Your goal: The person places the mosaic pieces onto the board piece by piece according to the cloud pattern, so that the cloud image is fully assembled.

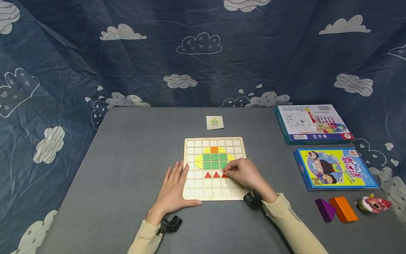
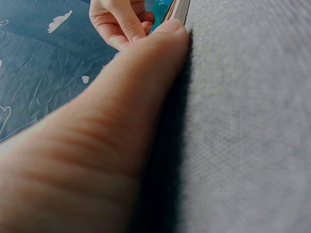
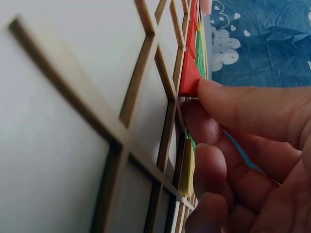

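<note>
A wooden grid board (image 1: pixel 198 193) lies flat on the grey table. Green squares (image 1: pixel 215 157) fill its upper middle, with an orange square (image 1: pixel 214 150) above and yellow curved pieces (image 1: pixel 198 162) around them. Below sits a row of red triangles (image 1: pixel 216 175). My right hand (image 1: pixel 245 173) pinches the rightmost red triangle (image 3: pixel 190 77) between thumb and index finger, at its cell on the board. My left hand (image 1: pixel 172 190) rests at the board's lower left corner, fingers straight along the left edge and thumb along the front edge.
A small pattern card (image 1: pixel 214 122) lies behind the board. To the right are two flat boxes, one white and green (image 1: pixel 312 123), one blue and yellow (image 1: pixel 336 169). Nearer are a purple block (image 1: pixel 325 210), an orange block (image 1: pixel 344 209) and a small figurine (image 1: pixel 373 204).
</note>
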{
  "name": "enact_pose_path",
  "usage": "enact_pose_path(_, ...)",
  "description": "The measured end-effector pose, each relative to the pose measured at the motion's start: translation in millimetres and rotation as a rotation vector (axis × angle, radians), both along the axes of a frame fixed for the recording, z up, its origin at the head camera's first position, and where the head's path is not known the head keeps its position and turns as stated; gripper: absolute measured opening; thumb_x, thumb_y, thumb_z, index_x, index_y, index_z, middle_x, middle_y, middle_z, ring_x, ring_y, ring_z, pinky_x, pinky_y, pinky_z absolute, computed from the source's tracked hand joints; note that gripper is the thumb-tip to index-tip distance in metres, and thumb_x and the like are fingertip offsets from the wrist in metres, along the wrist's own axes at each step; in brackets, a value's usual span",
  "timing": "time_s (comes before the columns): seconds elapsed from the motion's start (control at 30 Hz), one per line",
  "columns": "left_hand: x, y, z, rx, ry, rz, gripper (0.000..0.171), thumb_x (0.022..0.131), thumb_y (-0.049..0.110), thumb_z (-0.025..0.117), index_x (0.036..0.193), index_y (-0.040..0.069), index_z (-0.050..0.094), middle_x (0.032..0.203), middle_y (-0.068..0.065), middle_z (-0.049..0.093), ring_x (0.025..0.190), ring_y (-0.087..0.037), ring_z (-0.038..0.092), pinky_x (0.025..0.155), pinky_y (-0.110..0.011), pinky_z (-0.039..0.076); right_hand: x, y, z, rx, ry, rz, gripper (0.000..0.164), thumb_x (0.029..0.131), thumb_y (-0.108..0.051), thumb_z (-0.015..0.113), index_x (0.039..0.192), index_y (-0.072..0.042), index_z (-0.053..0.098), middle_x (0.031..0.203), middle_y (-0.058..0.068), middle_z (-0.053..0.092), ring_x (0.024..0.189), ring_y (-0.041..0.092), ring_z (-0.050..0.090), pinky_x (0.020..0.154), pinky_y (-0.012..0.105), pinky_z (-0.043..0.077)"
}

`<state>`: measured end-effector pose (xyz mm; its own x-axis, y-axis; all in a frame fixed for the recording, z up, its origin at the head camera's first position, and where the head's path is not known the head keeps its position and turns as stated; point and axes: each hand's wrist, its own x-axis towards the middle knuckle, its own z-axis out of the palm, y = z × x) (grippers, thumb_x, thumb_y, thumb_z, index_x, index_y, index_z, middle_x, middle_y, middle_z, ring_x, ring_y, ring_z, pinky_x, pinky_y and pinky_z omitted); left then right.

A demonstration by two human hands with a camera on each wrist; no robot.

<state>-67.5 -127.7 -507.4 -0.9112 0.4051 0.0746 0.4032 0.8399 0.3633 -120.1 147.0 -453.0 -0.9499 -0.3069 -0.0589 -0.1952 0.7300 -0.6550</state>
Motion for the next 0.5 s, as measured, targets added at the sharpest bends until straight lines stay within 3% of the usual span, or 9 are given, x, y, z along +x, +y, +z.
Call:
enact_pose_path(0.2, -0.3, -0.1, 0.0, -0.004, 0.003, 0.001, 0.126, 0.064, 0.081, 0.06, 0.153, 0.006, 0.011, 0.157, -0.014, 0.007, 0.143, -0.024, -0.003, 0.114, -0.041, -0.003, -0.8, -1.8, 0.4, 0.031, -0.005, -0.028, 0.005, 0.079, -0.017, 0.078, 0.079, -0.012, 0.078, 0.076, -0.008, 0.069, 0.069, 0.008, 0.059, 0.061, 0.031, 0.046)
enact_pose_path(0.5, -0.4, -0.3, -0.5, -0.001, 0.002, -0.002, 0.126, 0.064, 0.083, 0.057, 0.153, 0.007, 0.011, 0.157, -0.014, 0.007, 0.143, -0.024, -0.003, 0.114, -0.041, -0.002, -1.6, -3.6, -2.0, 0.033, 0.009, 0.006, 0.004, 0.077, -0.013, 0.079, 0.074, -0.014, 0.076, 0.073, -0.009, 0.068, 0.069, 0.008, 0.059, 0.062, 0.031, 0.046)
